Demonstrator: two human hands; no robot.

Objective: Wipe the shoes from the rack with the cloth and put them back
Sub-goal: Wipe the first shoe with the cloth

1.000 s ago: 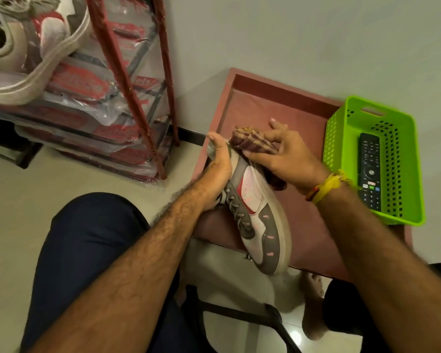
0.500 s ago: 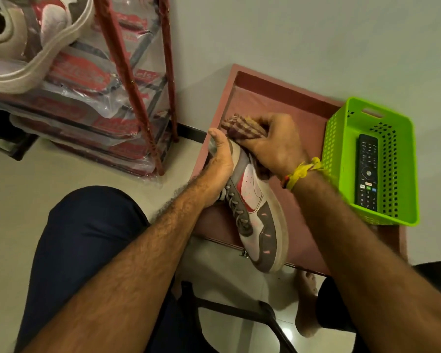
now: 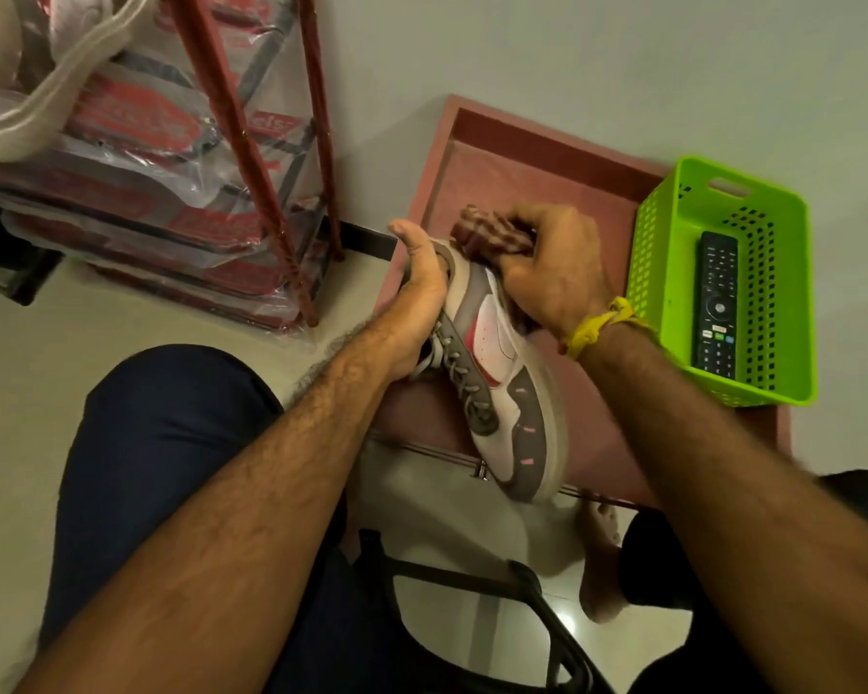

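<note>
Grey, white and pink sneaker held on its side above a reddish low table, toe toward the viewer, heel away. Left hand clasped round the collar and heel side, thumb up along the back. Right hand curled over a checked cloth, pressed onto the heel end, just beyond the left thumb. Beside them on the table, a green basket with a remote inside. Red shoe rack at far left, wrapped in plastic.
</note>
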